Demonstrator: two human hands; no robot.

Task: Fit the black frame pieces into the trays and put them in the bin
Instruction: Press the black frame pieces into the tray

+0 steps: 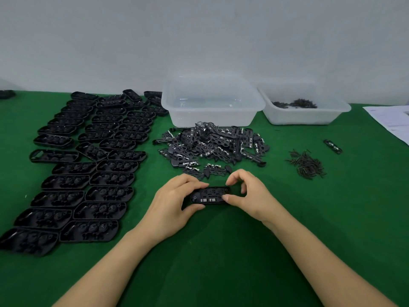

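A black tray with a black frame piece in it (pixel 210 195) lies on the green table in front of me. My left hand (pixel 174 200) grips its left end, fingers curled over the top and thumb under the near edge. My right hand (pixel 245 191) pinches its right end with thumb and fingertips. Beyond my hands is a heap of loose black frame pieces (pixel 212 142). Several empty black trays (pixel 88 165) lie in rows on the left. A clear plastic bin (pixel 210 103) stands behind the heap and looks empty.
A second clear bin (pixel 305 107) at the back right holds small dark parts. A pile of small dark screws (pixel 307 165) lies to the right, with a single frame piece (pixel 332 146) beyond it. Papers (pixel 391 122) lie at the far right edge.
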